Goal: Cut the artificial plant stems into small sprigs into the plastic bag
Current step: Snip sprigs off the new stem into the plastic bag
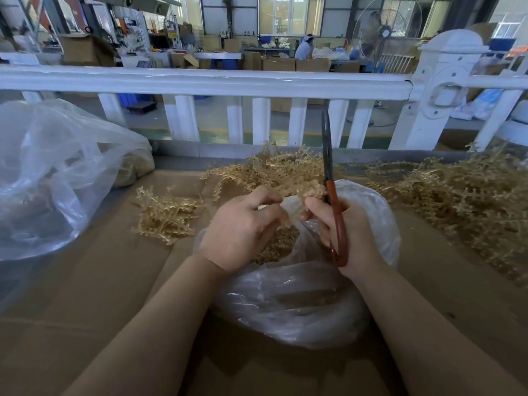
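A clear plastic bag [300,304] lies in front of me on the cardboard, its mouth open and tan cut sprigs [277,244] inside. My left hand [240,227] and my right hand [343,227] both pinch the bag's upper rim [291,208] between them. My right hand also holds red-handled scissors [333,195], blades pointing straight up and closed. Loose tan artificial stems lie just behind the bag [280,170], to the left [165,215] and in a big heap at the right [463,201].
A large clear bag [57,172] with some sprigs sits at the left. Brown cardboard [85,295] covers the table. A white railing [200,81] runs across behind the table's far edge. Beyond it are boxes, a fan and a seated person.
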The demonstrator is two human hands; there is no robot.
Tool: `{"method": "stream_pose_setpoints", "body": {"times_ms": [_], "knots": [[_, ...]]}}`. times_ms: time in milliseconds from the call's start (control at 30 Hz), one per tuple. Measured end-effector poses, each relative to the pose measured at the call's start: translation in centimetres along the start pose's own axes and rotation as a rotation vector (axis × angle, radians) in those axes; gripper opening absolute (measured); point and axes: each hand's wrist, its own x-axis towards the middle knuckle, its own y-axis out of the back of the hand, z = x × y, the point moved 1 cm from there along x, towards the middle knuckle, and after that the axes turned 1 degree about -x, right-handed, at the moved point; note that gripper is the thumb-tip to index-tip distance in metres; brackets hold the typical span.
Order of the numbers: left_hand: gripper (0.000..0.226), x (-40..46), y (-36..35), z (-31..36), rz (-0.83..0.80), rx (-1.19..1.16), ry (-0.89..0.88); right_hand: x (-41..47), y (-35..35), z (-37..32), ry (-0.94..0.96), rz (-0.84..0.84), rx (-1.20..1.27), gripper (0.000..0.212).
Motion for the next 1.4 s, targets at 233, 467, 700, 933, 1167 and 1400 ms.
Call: {"method": "stream_pose_setpoints", "body": {"times_ms": [233, 467, 700, 933, 1167, 1400], "knots": [[0.046, -0.1, -0.3, -0.1, 0.016, 0.01, 0.155, -0.2, -0.3, -0.2, 0.036, -0.017, 0.046, 0.014], [0.076, -0.4, -0.3, -0.2, 0.15, -0.496, 0.508, 0.0, 0.0, 0.2, 0.082, -0.077, 0.043, 0.031], [0.035, -0.3, -0.5, -1.2, 0.001, -0.948, 0.793, -0.1, 0.0, 0.5, 0.103, -0.107, 0.023, 0.022], [0.02, 0.3, -0.1, -0.9, 0.203, -0.882, 0.739, 0.3, 0.1, 0.7, 0.047, 0.002, 0.148, 0.013], [0.043, 0.3, 0.4, -1.2, -0.088, -1.049, 0.865, 0.3, 0.3, 0.8, 0.071, 0.134, 0.109, 0.029], [0.017, 0.6, 0.1, 0.2, -0.269, -0.984, 0.744, 0.4, 0.2, 1.0, 0.152, 0.181, -0.094, 0.013]]}}
